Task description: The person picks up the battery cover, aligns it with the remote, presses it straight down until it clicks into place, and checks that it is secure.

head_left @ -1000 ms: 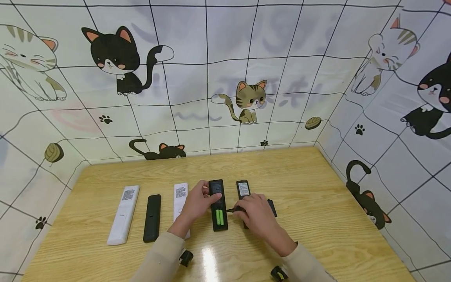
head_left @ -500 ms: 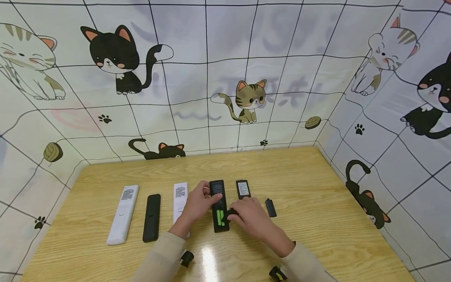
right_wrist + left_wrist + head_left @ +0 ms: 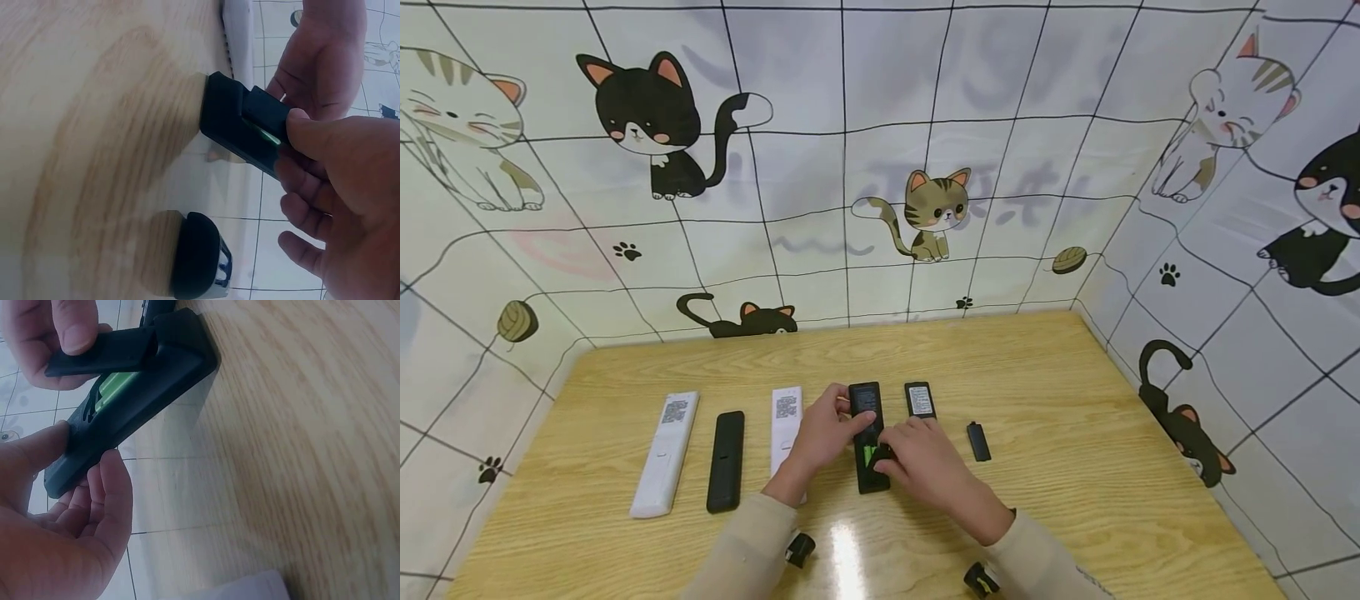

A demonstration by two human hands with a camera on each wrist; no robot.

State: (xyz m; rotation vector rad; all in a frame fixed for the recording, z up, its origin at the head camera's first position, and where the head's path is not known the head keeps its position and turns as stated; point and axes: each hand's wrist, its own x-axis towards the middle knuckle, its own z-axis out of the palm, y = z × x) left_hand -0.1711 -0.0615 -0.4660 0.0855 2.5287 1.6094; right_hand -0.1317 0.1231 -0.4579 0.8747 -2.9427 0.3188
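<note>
A black remote control (image 3: 865, 400) lies back side up at the middle of the table. My left hand (image 3: 822, 433) grips its upper part, thumb on the back and fingers along the side. Green batteries (image 3: 114, 389) show in its battery compartment. My right hand (image 3: 931, 467) pinches a black battery cover (image 3: 103, 353) between thumb and fingers. In both wrist views the cover slants over the compartment, its far end at the compartment's lower edge and its held end raised. The cover hides part of the batteries.
Left of the hands lie a large white remote (image 3: 664, 457), a black remote (image 3: 726, 461) and a slimmer white remote (image 3: 786, 408). A smaller black remote (image 3: 920, 400) is partly behind my right hand. Farther right lies another small black cover (image 3: 978, 442) on the wooden table (image 3: 1075, 467).
My right hand has moved left with the battery cover, from beside the remote to over its compartment, covering part of the batteries. My left hand keeps its grip on the remote.
</note>
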